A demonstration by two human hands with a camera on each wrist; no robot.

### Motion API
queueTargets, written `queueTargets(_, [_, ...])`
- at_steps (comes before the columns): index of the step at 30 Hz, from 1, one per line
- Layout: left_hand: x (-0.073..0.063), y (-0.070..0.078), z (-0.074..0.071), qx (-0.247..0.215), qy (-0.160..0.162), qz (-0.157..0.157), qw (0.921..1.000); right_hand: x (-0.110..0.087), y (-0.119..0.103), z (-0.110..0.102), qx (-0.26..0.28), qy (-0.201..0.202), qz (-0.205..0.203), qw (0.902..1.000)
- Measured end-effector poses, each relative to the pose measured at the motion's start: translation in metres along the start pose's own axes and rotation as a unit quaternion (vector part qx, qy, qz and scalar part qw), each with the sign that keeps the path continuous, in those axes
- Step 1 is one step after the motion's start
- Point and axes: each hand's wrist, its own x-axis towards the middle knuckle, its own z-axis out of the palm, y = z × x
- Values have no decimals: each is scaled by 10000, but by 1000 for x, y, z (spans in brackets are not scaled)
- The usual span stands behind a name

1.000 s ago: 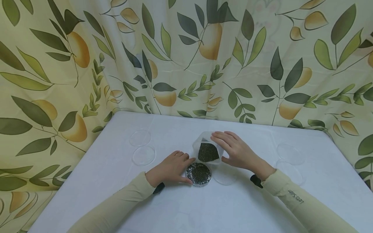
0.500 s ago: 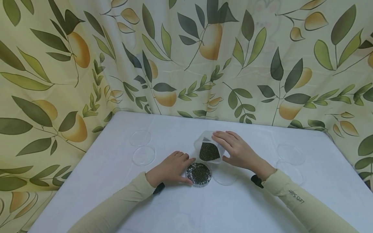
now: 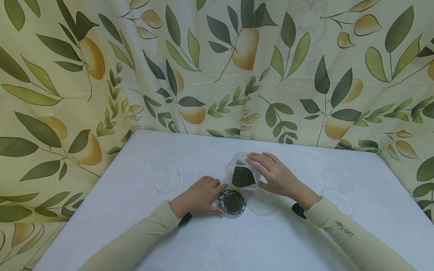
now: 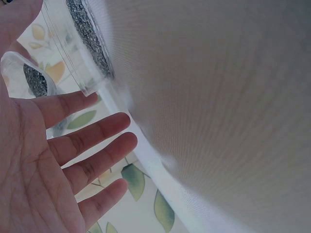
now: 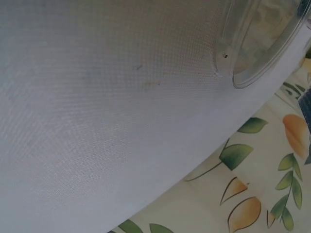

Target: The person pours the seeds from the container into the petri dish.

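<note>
My left hand (image 3: 200, 195) holds a small round clear petri dish (image 3: 231, 216) between thumb and index finger at its left side. Dark green, flake-like bits (image 3: 232, 202) lie in the dish, with white showing through near its edge. In the left wrist view, the other fingers (image 4: 97, 158) stretch out straight, off the dish (image 4: 87, 88). My right hand (image 3: 276, 177) grips a translucent plastic container (image 3: 229, 171), tilted with its mouth toward the dish, just behind and above it. More of the same dark bits (image 3: 243, 177) fill its lower part. The right wrist view does not show the right hand.
A clear round lid or dish (image 3: 262, 213) lies right of the filled dish. Two clear round pieces, one a dish or lid (image 3: 167, 191), lie at the back left; similar clear pieces (image 3: 339, 190) lie at the right. A leaf-patterned curtain (image 3: 217, 94) hangs behind the white table (image 3: 210, 248).
Over the last second the tilted container has shifted very slightly up and right in the right hand's grip. The left hand and the dish have stayed in place.
</note>
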Motion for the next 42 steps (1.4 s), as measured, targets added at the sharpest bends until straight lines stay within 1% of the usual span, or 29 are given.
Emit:
queueTargets(6, [-1,1,-2,21,48,34,10000,0,-1,-1,-10,-55,19,10000])
queueTargets(12, [-1,1,-2,-13,-10,4,10000,1,0,0,11,-3,-38,10000])
queueTargets(16, [0,1,-2,-21,-47,-11,10000,1,0,0,24,-56,-10,10000])
queueTargets(22, [0,1,-3,-8,-22,4,10000,1,0,0,25,-83,5,10000])
queueTargets(32, [0,1,-2,-34,-56,-25,10000,0,1,1,67,-33,10,10000])
queueTargets(36, [0,1,-1,-40,-61,-31,10000,-2,3,3,105,57,19,9999])
queueTargets(42, [-1,0,-1,7,17,-5,10000,-3,6,4,232,179,112,9995])
